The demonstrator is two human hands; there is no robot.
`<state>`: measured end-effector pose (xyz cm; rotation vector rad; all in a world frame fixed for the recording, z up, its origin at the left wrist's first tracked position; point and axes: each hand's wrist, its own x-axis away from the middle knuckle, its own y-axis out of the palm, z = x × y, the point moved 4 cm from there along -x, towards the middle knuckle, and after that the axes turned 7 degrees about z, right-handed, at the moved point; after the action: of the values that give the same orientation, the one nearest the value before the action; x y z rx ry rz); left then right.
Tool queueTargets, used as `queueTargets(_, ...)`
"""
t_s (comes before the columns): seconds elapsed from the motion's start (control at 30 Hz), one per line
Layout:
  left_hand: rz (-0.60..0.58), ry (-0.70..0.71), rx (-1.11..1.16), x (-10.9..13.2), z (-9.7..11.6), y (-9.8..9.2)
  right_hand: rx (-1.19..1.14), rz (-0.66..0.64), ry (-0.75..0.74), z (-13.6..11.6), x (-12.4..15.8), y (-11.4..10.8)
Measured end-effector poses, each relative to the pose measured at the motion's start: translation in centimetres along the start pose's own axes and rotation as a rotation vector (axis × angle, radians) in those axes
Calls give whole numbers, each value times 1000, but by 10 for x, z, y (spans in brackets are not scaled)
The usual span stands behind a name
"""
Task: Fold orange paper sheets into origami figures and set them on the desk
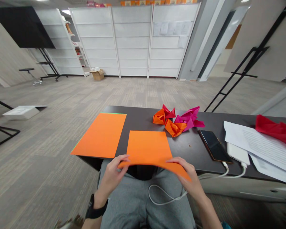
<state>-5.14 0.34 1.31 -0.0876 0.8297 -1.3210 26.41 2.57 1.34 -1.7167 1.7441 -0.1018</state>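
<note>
An orange sheet of paper (147, 143) lies flat near the desk's front edge, in front of me. Along its near side runs a narrow orange band of paper, blurred and bowed, hanging past the desk edge; whether it is joined to the sheet I cannot tell. My left hand (113, 173) pinches the band's left end between thumb and fingers. At the other end, my right hand (189, 175) is closed on it, with the tip drooping below the fingers. To the left lies a stack of larger orange paper (101, 135), a green edge showing beneath.
Folded orange paper shapes (175, 128) and a magenta one (190, 119) sit at the back of the dark desk (138, 111). On the right are a phone (214, 144), a white power bank (238, 154) with cables, printed sheets (267, 146) and red cloth-like material (276, 128).
</note>
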Motion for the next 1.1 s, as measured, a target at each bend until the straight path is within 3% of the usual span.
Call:
queueTargets(0.1,65,-164,79,-10,-1,10,-34,86,166,8,-9,3)
queueTargets(0.23,66,-310,245,-27,1,23,-172,69,276,18,-25,9)
queueTargets(0.33,77,-346,175,-40,3,29,-76,63,298,22,-35,7)
queueTargets(0.5,62,-192,-256,-50,6,34,261,28,118,16,-44,6)
queueTargets(0.67,46,-104,-505,-43,9,37,337,-1,52,17,-43,13)
queueTargets(0.87,112,-49,-506,-24,13,28,368,-14,21,20,-39,16)
queueTargets(1.1,57,19,-419,-13,10,32,460,21,-15,20,-36,20)
